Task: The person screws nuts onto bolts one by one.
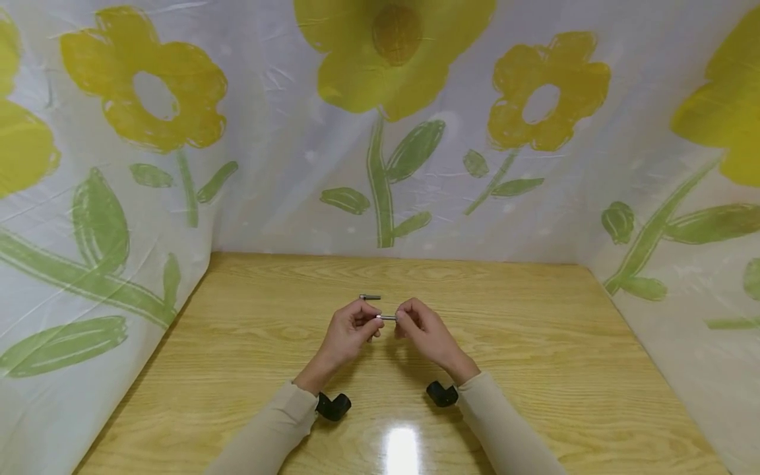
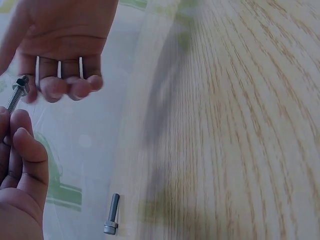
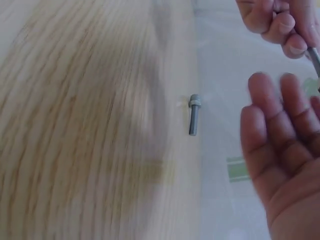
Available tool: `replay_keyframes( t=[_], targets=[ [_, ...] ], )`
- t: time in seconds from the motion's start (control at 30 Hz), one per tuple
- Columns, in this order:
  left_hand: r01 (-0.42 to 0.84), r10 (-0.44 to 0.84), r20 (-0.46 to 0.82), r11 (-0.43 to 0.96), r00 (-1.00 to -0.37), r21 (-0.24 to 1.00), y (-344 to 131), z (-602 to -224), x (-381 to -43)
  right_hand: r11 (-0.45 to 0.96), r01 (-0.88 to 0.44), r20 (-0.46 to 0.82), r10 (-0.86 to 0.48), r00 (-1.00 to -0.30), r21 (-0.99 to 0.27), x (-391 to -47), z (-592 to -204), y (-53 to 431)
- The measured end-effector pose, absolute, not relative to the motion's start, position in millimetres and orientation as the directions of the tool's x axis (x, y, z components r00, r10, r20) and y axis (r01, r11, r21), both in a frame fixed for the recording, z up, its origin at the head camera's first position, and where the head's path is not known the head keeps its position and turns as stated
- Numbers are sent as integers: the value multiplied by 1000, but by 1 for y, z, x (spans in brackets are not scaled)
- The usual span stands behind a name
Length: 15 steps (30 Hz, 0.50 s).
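A slim metal bolt [image 1: 388, 318] spans the gap between my two hands above the table. My left hand [image 1: 347, 333] pinches one end of it between thumb and curled fingers. At the other end sits a hex nut [image 2: 20, 88], and the threaded tip pokes out past it in the left wrist view. My right hand [image 1: 432, 335] has its thumb and index finger at that nut, its other fingers loosely bent. Just beyond the left hand, a second bolt [image 1: 371, 297] with a nut close to its head lies on the table.
The wooden table [image 1: 267, 284] carries a bright glare spot near its front. Flower-printed cloth [image 1: 267, 165] walls it in at the back and both sides. Black wrist cameras [image 1: 334, 407] hang at both beige sleeves [image 1: 505, 429].
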<state>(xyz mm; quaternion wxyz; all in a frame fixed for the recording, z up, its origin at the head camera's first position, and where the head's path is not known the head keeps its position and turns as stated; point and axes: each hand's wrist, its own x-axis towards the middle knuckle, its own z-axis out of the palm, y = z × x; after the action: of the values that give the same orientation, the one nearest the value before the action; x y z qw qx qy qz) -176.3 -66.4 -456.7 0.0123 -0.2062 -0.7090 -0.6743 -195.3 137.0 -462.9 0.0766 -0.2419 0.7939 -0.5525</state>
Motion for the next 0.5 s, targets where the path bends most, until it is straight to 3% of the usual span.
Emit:
replay_keyframes(
  t=[0.5],
  targets=[
    [354,249,341,7,-907,935,-67,-475,-184,293,-355,181,-487,-854,-888,-194,-463,136]
  ],
)
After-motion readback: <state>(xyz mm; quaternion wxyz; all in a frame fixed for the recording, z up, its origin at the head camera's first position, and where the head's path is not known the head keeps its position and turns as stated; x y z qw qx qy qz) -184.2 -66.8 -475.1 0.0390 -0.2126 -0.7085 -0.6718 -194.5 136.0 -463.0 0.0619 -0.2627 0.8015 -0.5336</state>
